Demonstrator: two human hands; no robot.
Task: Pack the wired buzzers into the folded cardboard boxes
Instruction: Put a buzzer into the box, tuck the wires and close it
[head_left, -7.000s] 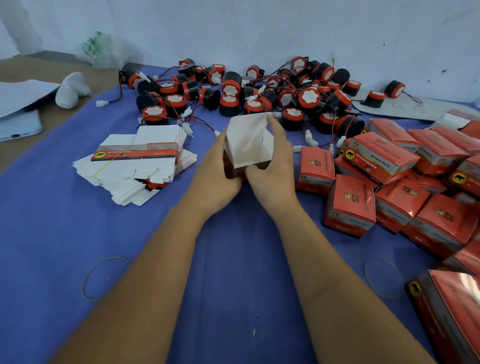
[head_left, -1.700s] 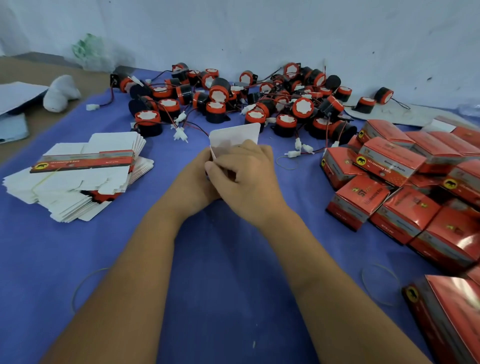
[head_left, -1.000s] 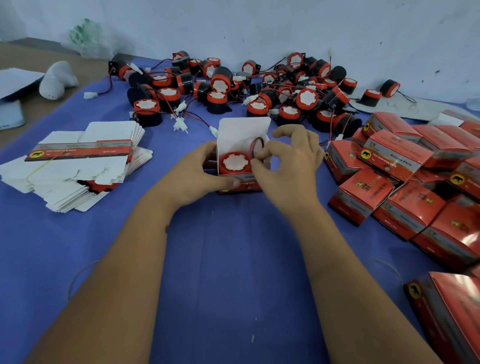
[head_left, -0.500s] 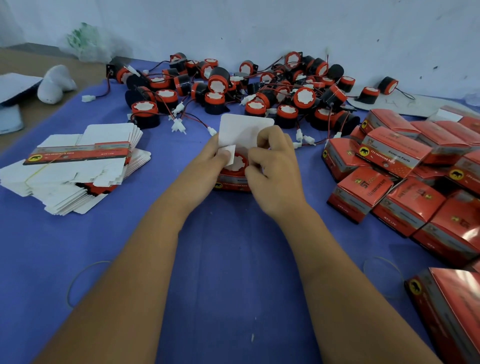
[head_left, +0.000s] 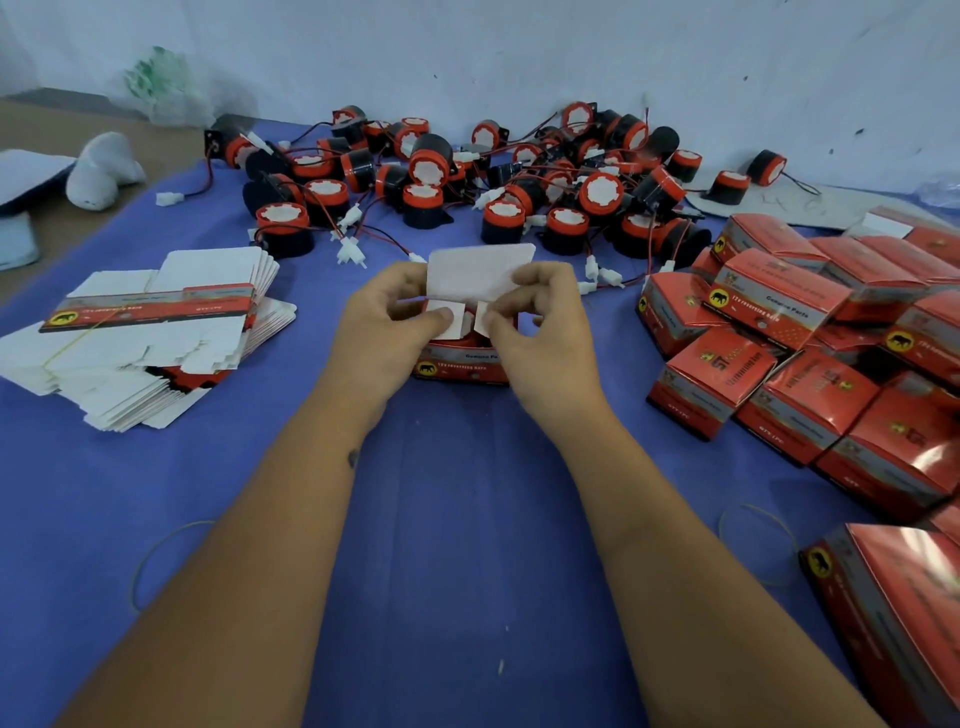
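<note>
While its white top lid stands upright, the red box (head_left: 462, 364) sits mid-cloth between both hands: the left hand (head_left: 384, 332) pinches the left side flap, the right hand (head_left: 540, 338) pinches the right one, both folded inward. Loose buzzers (head_left: 467, 182) crowd just behind, packed boxes (head_left: 779, 332) right, flat cartons (head_left: 150, 332) left; bare blue cloth (head_left: 457, 545) spreads toward the viewer.

Printed "Genuine Parts" and "12v reversing horn" beside an elephant logo on the closed red box (head_left: 777, 304), right of the open box (head_left: 462, 364); there, partly legible "Genuine Pa".
</note>
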